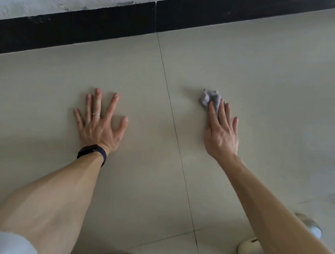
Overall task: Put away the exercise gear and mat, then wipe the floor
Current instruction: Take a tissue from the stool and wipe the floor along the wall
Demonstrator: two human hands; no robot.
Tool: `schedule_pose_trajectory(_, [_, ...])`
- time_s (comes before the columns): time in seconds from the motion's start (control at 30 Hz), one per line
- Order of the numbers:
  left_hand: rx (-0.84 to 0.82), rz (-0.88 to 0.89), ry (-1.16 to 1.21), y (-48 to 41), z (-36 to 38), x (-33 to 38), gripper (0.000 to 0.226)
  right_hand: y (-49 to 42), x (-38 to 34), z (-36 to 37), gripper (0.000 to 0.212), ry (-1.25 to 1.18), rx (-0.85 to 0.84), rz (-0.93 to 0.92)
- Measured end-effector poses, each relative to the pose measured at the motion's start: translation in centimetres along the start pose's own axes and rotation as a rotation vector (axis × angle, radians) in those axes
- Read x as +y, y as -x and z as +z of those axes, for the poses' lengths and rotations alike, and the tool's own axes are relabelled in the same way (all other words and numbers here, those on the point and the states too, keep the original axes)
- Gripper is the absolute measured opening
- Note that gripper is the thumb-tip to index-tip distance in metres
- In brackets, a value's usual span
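The right hand (221, 135) lies with its fingers (211, 111) nearly straight and close together, pressing a small grey cloth (209, 97) flat against the floor (145, 78). It is not curled round the cloth. A fold of the fabric rises between two of the fingers, and the crumpled end sticks out past the fingertips on the far side. The cloth sits right of the dark grout line (174, 125) that runs from far to near between the two hands. Left of that line, well apart from the cloth, the left hand (100, 126) rests palm-down on the tile with all its fingers spread wide and straight, holding nothing. It bears a thin pale ring (96, 114) on one finger and a black band (92, 152) round the wrist. Both bare forearms reach in from the near edge, and a bit of white sleeve (6, 243) shows at the near left corner. At the near right, partly hidden under the right forearm, are pale slippers (251, 249). Along the far side of the beige tiles runs a black skirting (71, 32), with a scuffed white wall (53, 1) above it.
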State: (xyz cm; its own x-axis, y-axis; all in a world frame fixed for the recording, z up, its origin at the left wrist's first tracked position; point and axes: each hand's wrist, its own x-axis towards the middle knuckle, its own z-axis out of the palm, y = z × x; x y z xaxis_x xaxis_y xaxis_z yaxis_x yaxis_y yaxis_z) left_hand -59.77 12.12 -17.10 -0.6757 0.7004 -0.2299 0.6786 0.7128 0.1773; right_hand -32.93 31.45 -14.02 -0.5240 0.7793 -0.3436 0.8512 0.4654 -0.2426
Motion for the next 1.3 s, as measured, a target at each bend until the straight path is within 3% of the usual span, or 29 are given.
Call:
schedule_pose_trajectory(0.1, [0.000,0.005,0.012,0.0,0.0,0.0,0.070,-1.3,-2.1,0.5,0.062,-0.075,0.095,0.054])
schedule_pose_trajectory(0.27, [0.011,0.013,0.030,0.1,0.0,0.0,0.069,13.1,-2.9,5.1,0.072,0.084,-0.140,-0.637])
schedule_pose_trajectory(0.37, [0.021,0.021,0.042,0.1,0.0,-0.1,0.069,10.4,-1.0,4.6,0.075,0.236,-0.172,-0.901])
schedule_pose_trajectory(0.43, [0.025,0.019,0.038,0.0,0.0,0.0,0.069,4.7,-0.9,3.0,0.070,0.270,-0.057,-0.841])
schedule_pose_trajectory(0.47, [0.022,0.015,0.037,0.0,0.0,0.0,0.070,1.3,-0.9,1.8,0.066,0.250,0.007,-0.718])
schedule_pose_trajectory(0.63, [0.024,0.001,0.020,-0.2,0.5,-0.3,0.070,-13.7,-4.3,-3.4,0.057,-0.091,0.149,0.151])
schedule_pose_trajectory(0.7, [0.034,0.002,0.013,-0.2,0.7,-0.4,0.071,-16.4,-7.7,-3.6,0.060,-0.214,0.141,0.372])
schedule_pose_trajectory(0.73, [0.038,0.004,0.010,-0.2,0.8,-0.4,0.071,-16.8,-9.8,-3.2,0.060,-0.223,0.124,0.356])
schedule_pose_trajectory(0.77, [0.043,0.008,0.009,-0.2,0.7,-0.5,0.071,-16.6,-11.8,-2.5,0.059,-0.204,0.114,0.230])
schedule_pose_trajectory(0.87, [0.049,0.022,0.027,-0.3,0.6,-0.6,0.070,-12.3,-16.4,0.7,0.057,-0.068,-0.003,-0.412])
schedule_pose_trajectory(0.9, [0.055,0.024,0.040,-0.3,0.6,-0.6,0.069,-10.4,-16.8,1.5,0.057,-0.029,-0.053,-0.542])
schedule_pose_trajectory(0.97, [0.061,0.027,0.054,-0.2,0.6,-0.7,0.068,-7.7,-14.8,1.9,0.062,0.020,-0.069,-0.646])
schedule_pose_trajectory(1.07, [0.059,0.029,0.045,-0.4,0.6,-0.8,0.067,-6.7,-6.3,0.0,0.071,0.072,-0.028,-0.524])
schedule_pose_trajectory(1.2, [0.058,0.025,0.059,-0.3,0.5,-0.6,0.068,-3.8,6.1,-4.0,0.074,-0.015,0.108,-0.018])
schedule_pose_trajectory(1.23, [0.062,0.022,0.065,-0.3,0.5,-0.5,0.069,-2.3,7.3,-4.3,0.075,-0.047,0.133,0.031])
schedule_pose_trajectory(1.3, [0.062,0.019,0.082,-0.2,0.4,-0.5,0.068,2.3,6.9,-3.1,0.076,-0.061,0.120,-0.083])
